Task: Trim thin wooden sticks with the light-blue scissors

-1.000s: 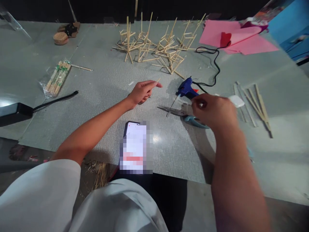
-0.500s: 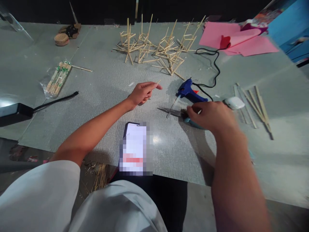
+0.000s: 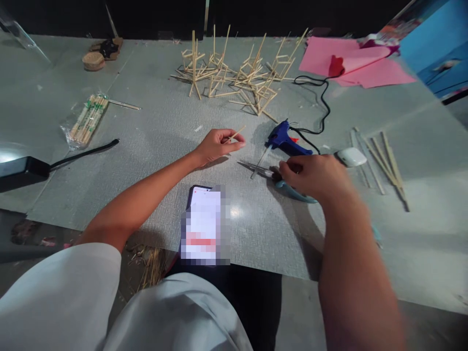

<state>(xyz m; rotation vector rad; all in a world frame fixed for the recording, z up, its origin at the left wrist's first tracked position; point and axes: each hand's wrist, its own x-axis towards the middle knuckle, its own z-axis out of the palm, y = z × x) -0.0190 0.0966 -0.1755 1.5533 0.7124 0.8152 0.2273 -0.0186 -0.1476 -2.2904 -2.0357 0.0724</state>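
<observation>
The left hand point(image 3: 215, 147) pinches a thin stick point(image 3: 238, 132) between thumb and fingers, the stick's tip pointing to two o'clock. Around three o'clock from there, the right hand point(image 3: 312, 173) curls its fingers at the scissors point(image 3: 261, 168) (blades towards nine or ten; whether it grips them, I cannot tell). A blue glue gun point(image 3: 283, 136) lies at the right hand's eleven, a white case point(image 3: 351, 157) at its two and loose sticks point(image 3: 393, 161) at three. Farther from the left hand: a phone point(image 3: 206, 209) at six, bagged sticks point(image 3: 87, 119) near nine, stick frames point(image 3: 249, 75) towards one.
</observation>
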